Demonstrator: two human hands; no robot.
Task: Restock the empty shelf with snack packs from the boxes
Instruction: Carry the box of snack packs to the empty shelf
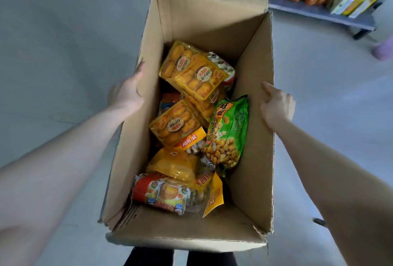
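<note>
Two holds steady the box (202, 21): left hand (127, 93) flat against its wall, right hand (276, 106) clutching the rim; carry it level.

A grey floor (53, 31) lies all around, with a blurred lilac object (385, 50) at its right edge.

Left grip (127, 93) flat against the cardboard box (253, 170) outside, right grip (276, 106) curled over the rim. Snack packs (191, 78) between them, green bag (229, 131) nearest the right grip.
</note>
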